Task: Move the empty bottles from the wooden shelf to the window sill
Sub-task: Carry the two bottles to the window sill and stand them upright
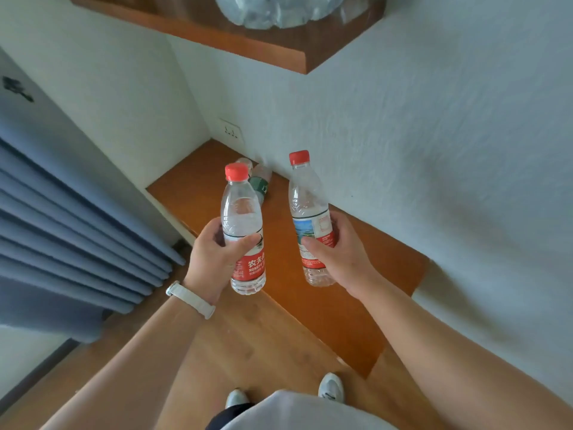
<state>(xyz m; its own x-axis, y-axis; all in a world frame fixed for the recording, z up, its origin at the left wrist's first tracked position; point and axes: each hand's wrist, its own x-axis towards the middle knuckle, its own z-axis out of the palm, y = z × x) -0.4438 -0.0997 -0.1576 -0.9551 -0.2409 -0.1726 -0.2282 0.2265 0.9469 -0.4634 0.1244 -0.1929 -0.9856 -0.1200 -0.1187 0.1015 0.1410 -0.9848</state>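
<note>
left hand (214,259): wrapping thumb and fingers round the left bottle (242,212) at mid-body, along the top of its red label; white watch (189,298) sitting on the wrist.
right hand (341,256): clamping round the right bottle (308,193) over the label band, thumb lying across the front.
bottles: both standing upright in the grips, red caps on, clear and looking empty; hanging in the air over the lower shelf (192,181), apart from each other.
spare bottles (258,183): lying on that shelf just beyond the left hand's bottle, close to the wall.
upper shelf (248,48): sitting well above both hands, carrying a bag (279,10) of what looks like more plastic.
handling: I'm reading these as very light thin plastic. The walls are likely denting under a hard squeeze and running a bit slippery. Gripping lightly at the label band is looking safest.
writing: left label showing "农夫山" and "NONGFU", white on red. The right label is showing a landscape picture, with small print too blurred to read.
sill: not showing; curtain (77,231) hanging off to the left hand's side.
</note>
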